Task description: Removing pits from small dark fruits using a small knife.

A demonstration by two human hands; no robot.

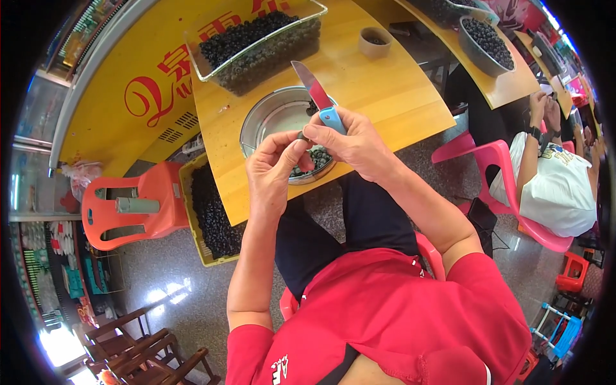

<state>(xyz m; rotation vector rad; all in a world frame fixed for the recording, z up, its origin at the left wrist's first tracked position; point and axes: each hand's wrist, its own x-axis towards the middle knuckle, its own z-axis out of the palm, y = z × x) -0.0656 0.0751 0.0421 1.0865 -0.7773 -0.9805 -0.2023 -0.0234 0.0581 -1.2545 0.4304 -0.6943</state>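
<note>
My right hand (359,141) is closed round the blue handle of a knife (332,120), whose pointed blade stands up and away from me. My left hand (273,167) pinches a small dark rounded piece (301,135) between thumb and fingertips. The right thumb meets that piece too. Both hands are over a round metal basin (246,131) at the table's near edge. Inside the basin lie several dark, greyish-green pieces (319,158), partly covered by my hands. Their exact kind is too small to tell.
The wooden table (398,96) bears a clear bin (256,70) heaped with dark pieces and a small brown cup (375,43). A yellow crate (206,255) of dark pieces stands left of my legs, beside an orange chair (106,224). Another person (552,179) sits at right.
</note>
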